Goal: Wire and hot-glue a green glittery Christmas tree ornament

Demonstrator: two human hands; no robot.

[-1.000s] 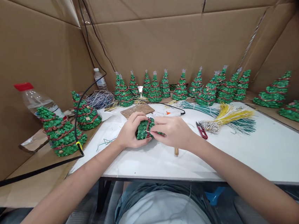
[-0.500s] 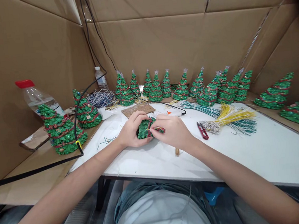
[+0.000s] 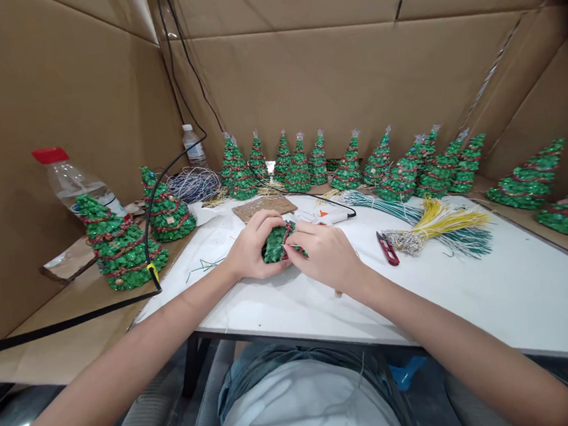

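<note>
A small green Christmas tree ornament with red garland lies tilted between my hands, just above the white table. My left hand wraps around its left side, thumb underneath and fingers over the top. My right hand pinches at the garland on the tree's right side; the fingertips are pressed together, and a thin pale wire or thread seems to be between them, too fine to make out fully. Much of the tree is hidden by my fingers. A wooden handle end shows partly beneath my right wrist.
Red thread snips lie right of my hands, beside bundled yellow, white and green wires. Behind are a white glue gun and a brown board. Finished trees line the back. A black cable crosses the left side near a bottle.
My right hand has shifted slightly, its fingers still pinching at the garland. The wooden handle is now more covered by my wrist. The view has moved a little.
</note>
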